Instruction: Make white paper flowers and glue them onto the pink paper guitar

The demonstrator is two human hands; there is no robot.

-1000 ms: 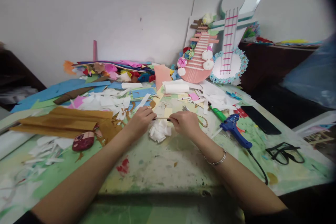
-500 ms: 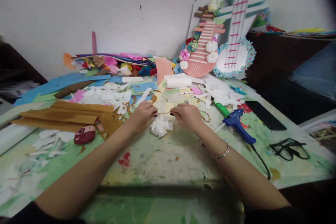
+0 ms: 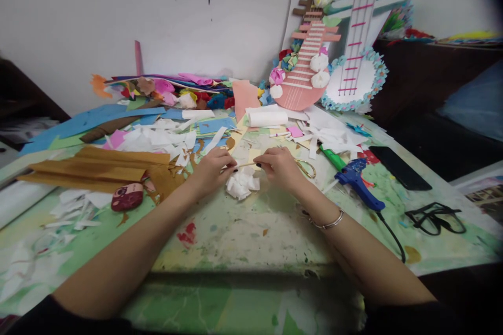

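Note:
Between my two hands stretches a thin, pale stick, slightly higher at its right end. My left hand pinches one end of it, and my right hand pinches the other. The fingers cover both tips. Just below the stick, a loose heap of crumpled white paper pieces lies on the table. Gold-handled scissors rest right beside my right hand, their blades mostly hidden behind it. Brown paper scraps lie to the left of my left hand.
A blue glue gun with a cord, a black phone and black glasses lie at right. A dark red case sits at left by folded brown paper. A white roll and paper instruments stand behind.
The stick has tilted, its right end rising a little as my right hand lifts. Both hands keep their pinch. The whole view has shifted slightly.

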